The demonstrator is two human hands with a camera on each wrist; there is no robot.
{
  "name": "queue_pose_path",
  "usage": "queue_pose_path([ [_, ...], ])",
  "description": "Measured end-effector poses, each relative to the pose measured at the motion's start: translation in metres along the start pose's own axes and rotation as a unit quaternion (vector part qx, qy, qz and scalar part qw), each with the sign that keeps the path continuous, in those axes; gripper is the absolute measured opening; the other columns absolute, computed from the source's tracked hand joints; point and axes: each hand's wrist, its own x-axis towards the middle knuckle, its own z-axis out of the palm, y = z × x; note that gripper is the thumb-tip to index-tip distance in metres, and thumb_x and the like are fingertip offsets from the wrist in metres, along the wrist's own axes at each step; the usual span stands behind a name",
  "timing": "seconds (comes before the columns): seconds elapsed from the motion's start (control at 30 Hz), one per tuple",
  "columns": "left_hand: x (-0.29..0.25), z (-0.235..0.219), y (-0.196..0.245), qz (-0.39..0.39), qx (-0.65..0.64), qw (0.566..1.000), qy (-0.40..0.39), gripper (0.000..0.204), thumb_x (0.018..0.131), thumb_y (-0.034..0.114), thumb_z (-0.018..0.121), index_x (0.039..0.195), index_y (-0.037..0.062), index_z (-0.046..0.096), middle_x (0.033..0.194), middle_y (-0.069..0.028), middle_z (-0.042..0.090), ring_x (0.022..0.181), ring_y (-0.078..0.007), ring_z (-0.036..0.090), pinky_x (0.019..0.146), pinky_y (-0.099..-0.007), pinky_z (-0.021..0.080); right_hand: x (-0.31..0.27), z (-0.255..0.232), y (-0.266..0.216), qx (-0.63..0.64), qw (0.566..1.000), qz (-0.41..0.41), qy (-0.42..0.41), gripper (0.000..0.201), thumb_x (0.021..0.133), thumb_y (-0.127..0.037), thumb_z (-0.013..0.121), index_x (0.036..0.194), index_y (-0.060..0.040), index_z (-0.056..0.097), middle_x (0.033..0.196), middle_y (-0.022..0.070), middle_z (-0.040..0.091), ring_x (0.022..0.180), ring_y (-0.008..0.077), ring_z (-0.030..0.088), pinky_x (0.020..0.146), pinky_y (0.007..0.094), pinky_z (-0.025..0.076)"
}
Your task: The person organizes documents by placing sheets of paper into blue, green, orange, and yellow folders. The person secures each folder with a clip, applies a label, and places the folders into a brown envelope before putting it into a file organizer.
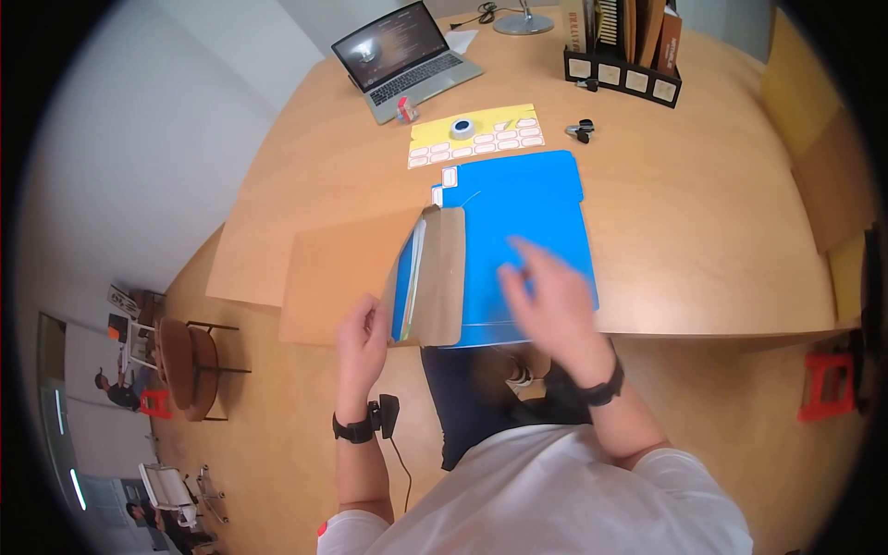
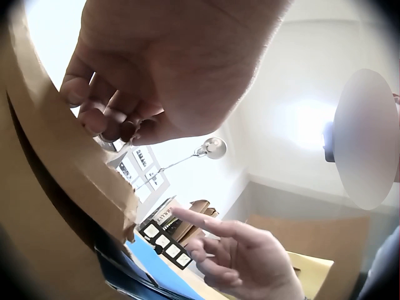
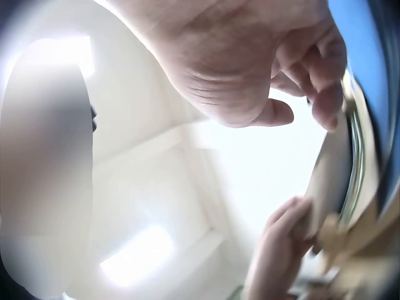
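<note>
A brown kraft envelope [image 1: 319, 277] lies at the table's front edge, its mouth gaping and its flap [image 1: 439, 277] folded over to the right. White papers [image 1: 415, 268] and a blue sheet or folder show inside. My left hand [image 1: 363, 338] grips the envelope's near edge; its fingers curl at the brown paper in the left wrist view. Under the flap and to the right lies a blue folder [image 1: 523, 203] with white label tabs [image 1: 450, 177]. Above this folder hovers my right hand [image 1: 553, 301], index finger extended and the others loosely bent, holding nothing.
Beyond the folder lie a yellow label sheet [image 1: 425, 143] with a white tape roll [image 1: 462, 129] on it and a black binder clip [image 1: 581, 130]. Farther back stand a laptop [image 1: 407, 69], a lamp base [image 1: 524, 23] and a black file holder [image 1: 622, 76]. A small red-and-white item [image 1: 406, 110] sits by the laptop.
</note>
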Motion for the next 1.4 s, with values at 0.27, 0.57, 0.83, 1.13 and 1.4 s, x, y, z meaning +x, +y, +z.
queue_pose_path([
  [0.27, 0.01, 0.004, -0.011, 0.01, -0.038, 0.998, 0.043, 0.023, 0.103, 0.008, 0.055, 0.081, 0.0023, 0.049, 0.064, 0.0034, 0.039, 0.059, -0.0042, 0.037, 0.053, -0.0236, 0.031, 0.017, -0.048, 0.056, -0.273, 0.949, 0.158, 0.0, 0.059, 0.082, -0.059, 0.075, 0.096, -0.0027, 0.065, 0.103, 0.0157, 0.07, 0.086, 0.034, 0.072, 0.071, 0.0435, 0.056],
  [0.57, 0.007, -0.004, -0.012, 0.014, -0.012, 0.998, 0.056, 0.023, 0.101, 0.008, 0.057, 0.08, 0.0022, 0.049, 0.063, 0.0041, 0.038, 0.059, -0.0039, 0.036, 0.052, -0.0237, 0.03, 0.024, -0.053, 0.071, -0.134, 0.972, 0.19, -0.028, 0.041, 0.085, -0.043, 0.078, 0.094, -0.0032, 0.068, 0.081, 0.0137, 0.071, 0.076, 0.0324, 0.069, 0.067, 0.0409, 0.053],
  [0.83, 0.004, -0.004, -0.012, 0.004, -0.024, 0.999, 0.046, 0.024, 0.101, 0.009, 0.057, 0.079, 0.0025, 0.049, 0.063, 0.0046, 0.037, 0.059, -0.0042, 0.035, 0.051, -0.0242, 0.03, 0.012, -0.045, 0.109, 0.17, 0.969, 0.13, 0.12, 0.025, 0.095, -0.019, 0.072, 0.107, 0.0033, 0.069, 0.078, 0.0073, 0.069, 0.068, 0.0129, 0.062, 0.062, 0.0295, 0.048],
  [1.13, 0.001, -0.006, -0.005, -0.001, -0.032, 0.998, 0.046, 0.024, 0.102, 0.01, 0.057, 0.08, 0.002, 0.052, 0.061, 0.0035, 0.041, 0.058, -0.0045, 0.039, 0.052, -0.0242, 0.032, -0.027, -0.083, 0.049, 0.471, 0.836, 0.129, 0.25, 0.028, 0.097, -0.015, 0.069, 0.122, -0.0029, 0.063, 0.084, 0.0001, 0.066, 0.065, 0.0039, 0.054, 0.052, 0.0208, 0.038],
  [1.4, -0.003, -0.007, -0.002, 0.042, 0.049, 0.997, 0.048, 0.022, 0.101, 0.009, 0.058, 0.082, 0.0015, 0.053, 0.064, 0.0008, 0.044, 0.059, -0.007, 0.043, 0.053, -0.0254, 0.035, -0.027, -0.091, 0.032, 0.505, 0.795, 0.295, 0.159, 0.015, 0.092, -0.017, 0.071, 0.089, -0.0029, 0.067, 0.069, 0.0039, 0.063, 0.048, 0.0109, 0.052, 0.042, 0.0248, 0.035],
])
